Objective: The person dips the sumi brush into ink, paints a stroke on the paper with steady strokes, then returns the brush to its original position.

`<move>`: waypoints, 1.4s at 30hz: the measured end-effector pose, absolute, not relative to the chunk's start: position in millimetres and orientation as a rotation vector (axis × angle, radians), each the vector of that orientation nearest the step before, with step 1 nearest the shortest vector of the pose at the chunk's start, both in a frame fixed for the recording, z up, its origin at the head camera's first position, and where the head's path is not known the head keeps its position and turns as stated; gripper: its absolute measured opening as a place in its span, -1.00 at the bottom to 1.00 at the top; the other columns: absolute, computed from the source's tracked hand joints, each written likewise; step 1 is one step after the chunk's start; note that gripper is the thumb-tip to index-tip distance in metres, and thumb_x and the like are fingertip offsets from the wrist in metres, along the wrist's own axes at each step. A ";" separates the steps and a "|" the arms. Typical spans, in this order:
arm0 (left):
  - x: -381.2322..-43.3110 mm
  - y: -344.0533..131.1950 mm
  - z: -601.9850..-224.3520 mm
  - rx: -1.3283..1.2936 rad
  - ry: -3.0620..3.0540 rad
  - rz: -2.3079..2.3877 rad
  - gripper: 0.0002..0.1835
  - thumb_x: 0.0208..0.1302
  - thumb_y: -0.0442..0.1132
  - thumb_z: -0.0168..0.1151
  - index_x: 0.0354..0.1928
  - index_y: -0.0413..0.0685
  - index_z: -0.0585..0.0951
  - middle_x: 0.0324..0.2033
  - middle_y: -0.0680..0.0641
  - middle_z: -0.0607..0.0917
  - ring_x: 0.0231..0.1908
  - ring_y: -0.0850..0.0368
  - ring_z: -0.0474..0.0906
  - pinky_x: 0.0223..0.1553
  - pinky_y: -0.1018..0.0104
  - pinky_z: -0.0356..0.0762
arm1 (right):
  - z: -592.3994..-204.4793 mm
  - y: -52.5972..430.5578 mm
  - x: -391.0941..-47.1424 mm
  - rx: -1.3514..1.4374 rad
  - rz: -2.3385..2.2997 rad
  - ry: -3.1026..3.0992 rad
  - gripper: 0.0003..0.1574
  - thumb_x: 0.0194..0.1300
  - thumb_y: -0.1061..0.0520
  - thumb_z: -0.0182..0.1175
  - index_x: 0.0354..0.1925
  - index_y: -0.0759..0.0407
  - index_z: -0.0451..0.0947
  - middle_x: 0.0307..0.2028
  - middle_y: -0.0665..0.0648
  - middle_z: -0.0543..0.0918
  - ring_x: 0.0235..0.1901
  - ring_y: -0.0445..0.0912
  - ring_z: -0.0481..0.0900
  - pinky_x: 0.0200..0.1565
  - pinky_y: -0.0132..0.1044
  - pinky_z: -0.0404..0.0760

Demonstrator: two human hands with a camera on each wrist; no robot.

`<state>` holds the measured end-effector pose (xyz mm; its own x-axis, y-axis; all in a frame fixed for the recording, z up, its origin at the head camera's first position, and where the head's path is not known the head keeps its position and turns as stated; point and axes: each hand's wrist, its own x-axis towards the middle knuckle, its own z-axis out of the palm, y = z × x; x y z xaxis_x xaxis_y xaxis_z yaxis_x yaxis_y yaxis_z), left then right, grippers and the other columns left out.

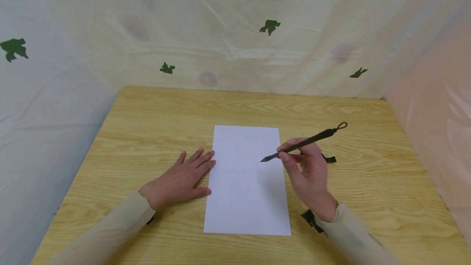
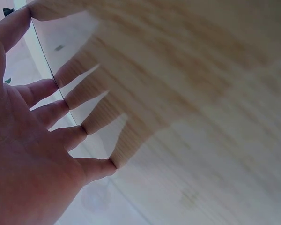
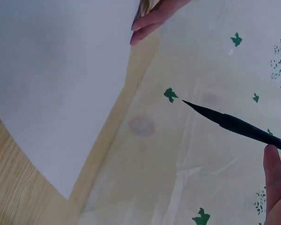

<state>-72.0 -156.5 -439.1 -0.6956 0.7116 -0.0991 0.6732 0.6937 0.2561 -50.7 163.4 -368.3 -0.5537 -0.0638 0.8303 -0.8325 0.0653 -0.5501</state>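
Note:
My right hand (image 1: 309, 173) pinches a dark calligraphy brush (image 1: 307, 142) between thumb and fingers, with its hanging loop at the upper right. The pointed black tip (image 3: 201, 110) shows in the right wrist view. In the head view it lies over the right part of a blank white sheet of paper (image 1: 244, 199), and a soft shadow falls on the sheet below. My left hand (image 1: 180, 181) rests with fingers spread on the table, fingertips at the paper's left edge. The left wrist view shows its palm side (image 2: 33, 145) and fingertips touching the tabletop.
The wood-grain table (image 1: 154, 113) reaches back to a pale plastic curtain (image 1: 235, 11) printed with green birds (image 1: 270, 27). More curtain hangs on the left and right sides. Dark straps (image 1: 312, 220) show at the right wrist.

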 end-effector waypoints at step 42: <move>-75.5 -153.4 -437.8 1.072 2.700 0.266 -0.13 0.25 0.34 0.11 0.47 0.02 0.22 0.50 0.00 0.02 0.47 -0.09 -0.15 0.26 -0.38 -0.05 | -390.0 98.8 -70.2 0.928 1.423 -2.110 -0.63 0.36 0.13 0.20 0.05 0.26 0.40 -0.18 0.12 0.55 -0.17 -0.06 0.61 -0.28 -0.36 0.64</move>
<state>-75.5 -153.4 -437.8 -0.7083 0.6919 -0.1396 0.6515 0.7170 0.2481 -70.2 98.8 -390.0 -0.6841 -0.2887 0.6699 -0.7292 0.2494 -0.6372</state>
